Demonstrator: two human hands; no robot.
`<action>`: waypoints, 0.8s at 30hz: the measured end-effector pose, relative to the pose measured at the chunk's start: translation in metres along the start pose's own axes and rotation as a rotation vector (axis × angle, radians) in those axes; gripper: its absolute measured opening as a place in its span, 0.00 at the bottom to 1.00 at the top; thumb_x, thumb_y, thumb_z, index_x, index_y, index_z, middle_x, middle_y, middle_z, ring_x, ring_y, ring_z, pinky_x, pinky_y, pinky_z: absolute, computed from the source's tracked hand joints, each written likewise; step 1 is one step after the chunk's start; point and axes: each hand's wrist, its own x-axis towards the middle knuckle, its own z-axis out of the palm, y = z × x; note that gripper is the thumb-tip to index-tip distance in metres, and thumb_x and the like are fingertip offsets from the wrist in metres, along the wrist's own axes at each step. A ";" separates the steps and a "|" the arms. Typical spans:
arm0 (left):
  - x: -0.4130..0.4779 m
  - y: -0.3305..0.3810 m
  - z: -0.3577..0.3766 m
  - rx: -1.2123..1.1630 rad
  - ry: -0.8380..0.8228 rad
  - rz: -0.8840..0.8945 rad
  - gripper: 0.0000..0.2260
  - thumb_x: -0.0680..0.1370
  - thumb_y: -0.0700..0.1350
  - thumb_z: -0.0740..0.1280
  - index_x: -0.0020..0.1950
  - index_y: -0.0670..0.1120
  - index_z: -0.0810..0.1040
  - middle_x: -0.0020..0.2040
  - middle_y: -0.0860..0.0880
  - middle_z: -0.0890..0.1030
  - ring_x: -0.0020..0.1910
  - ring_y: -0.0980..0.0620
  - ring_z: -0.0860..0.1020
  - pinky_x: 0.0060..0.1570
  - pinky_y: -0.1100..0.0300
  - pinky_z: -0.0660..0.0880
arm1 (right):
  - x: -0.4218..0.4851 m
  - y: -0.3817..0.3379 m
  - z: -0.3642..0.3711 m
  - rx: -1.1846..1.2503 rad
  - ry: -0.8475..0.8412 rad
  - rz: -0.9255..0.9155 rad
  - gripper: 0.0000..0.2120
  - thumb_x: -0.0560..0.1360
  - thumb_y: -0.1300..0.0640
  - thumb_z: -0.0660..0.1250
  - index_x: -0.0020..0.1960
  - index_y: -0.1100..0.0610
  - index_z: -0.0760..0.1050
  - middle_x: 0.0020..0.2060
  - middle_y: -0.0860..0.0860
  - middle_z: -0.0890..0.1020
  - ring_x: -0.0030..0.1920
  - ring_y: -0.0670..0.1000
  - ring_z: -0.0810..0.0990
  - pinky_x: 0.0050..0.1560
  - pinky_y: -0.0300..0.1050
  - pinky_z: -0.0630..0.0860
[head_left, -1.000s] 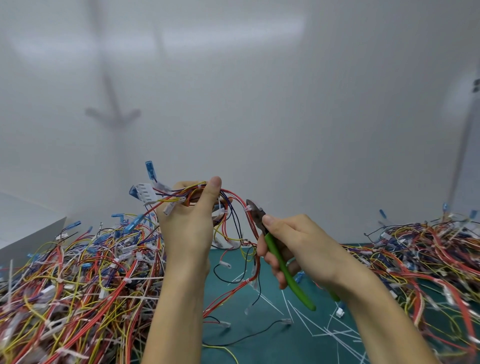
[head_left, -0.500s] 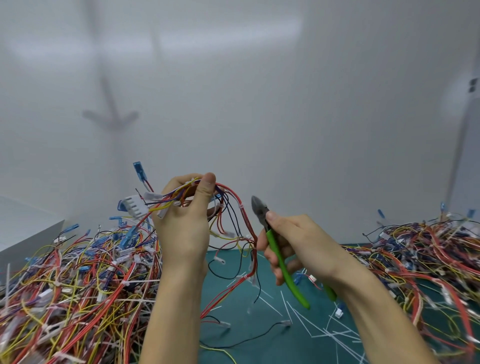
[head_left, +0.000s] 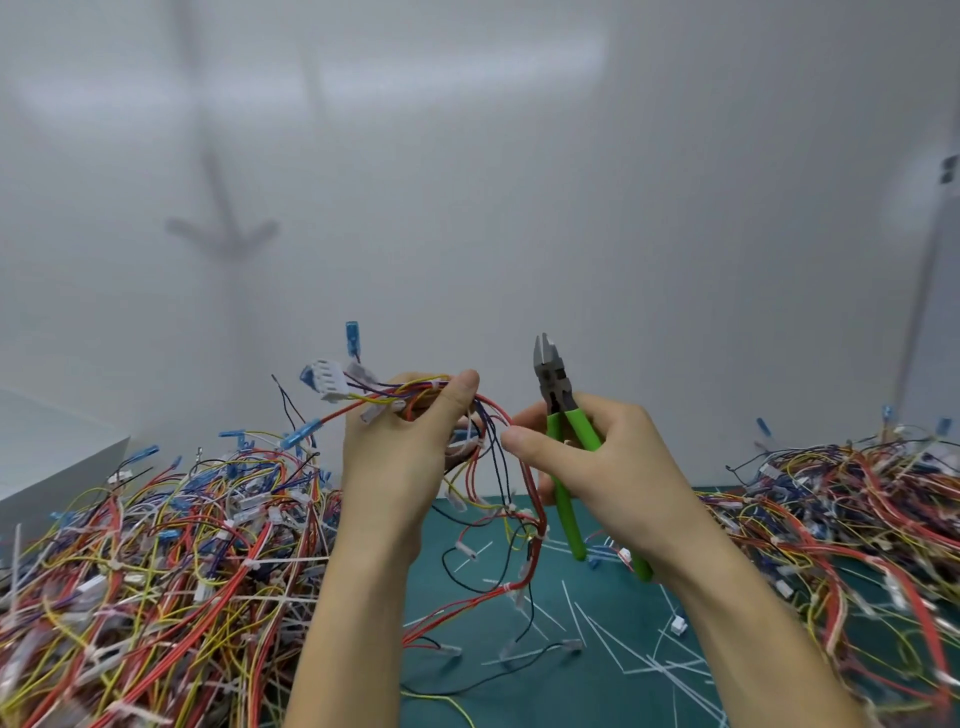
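Note:
My left hand grips a wire harness of red, yellow, blue and black wires, raised above the green mat. A white connector and blue terminals stick out to the left of the fist; the loose wires hang down to the mat. My right hand holds green-handled side cutters, jaws pointing up and slightly parted, just right of the harness. Its thumb and a fingertip reach toward the red wires.
A big tangle of coloured wire harnesses covers the table on the left, and another pile lies on the right. Cut white cable ties litter the mat between them. A white wall stands behind; a white box sits far left.
My right hand has swung the cutters upright and away from the wires, jaws now pointing up. My left hand has kept its grip on the harness and shifted slightly.

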 end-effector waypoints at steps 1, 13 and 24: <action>-0.002 0.001 0.001 0.015 -0.051 -0.012 0.07 0.74 0.46 0.74 0.37 0.48 0.82 0.32 0.51 0.84 0.30 0.58 0.82 0.31 0.65 0.78 | 0.000 -0.001 0.001 -0.019 0.010 -0.017 0.11 0.70 0.45 0.76 0.45 0.52 0.82 0.35 0.50 0.84 0.35 0.51 0.83 0.42 0.58 0.83; -0.004 0.011 -0.009 -0.060 -0.376 -0.119 0.18 0.68 0.55 0.72 0.56 0.53 0.85 0.54 0.53 0.85 0.56 0.54 0.83 0.56 0.55 0.78 | 0.004 -0.001 -0.011 0.150 0.346 -0.026 0.07 0.76 0.58 0.72 0.40 0.57 0.80 0.31 0.52 0.84 0.30 0.52 0.79 0.38 0.65 0.82; -0.009 0.009 -0.003 0.391 -0.633 -0.080 0.17 0.73 0.61 0.67 0.49 0.50 0.85 0.46 0.55 0.86 0.46 0.57 0.85 0.42 0.66 0.77 | 0.004 -0.002 -0.010 0.242 0.473 -0.027 0.06 0.76 0.58 0.72 0.42 0.58 0.79 0.29 0.49 0.83 0.26 0.46 0.78 0.34 0.57 0.82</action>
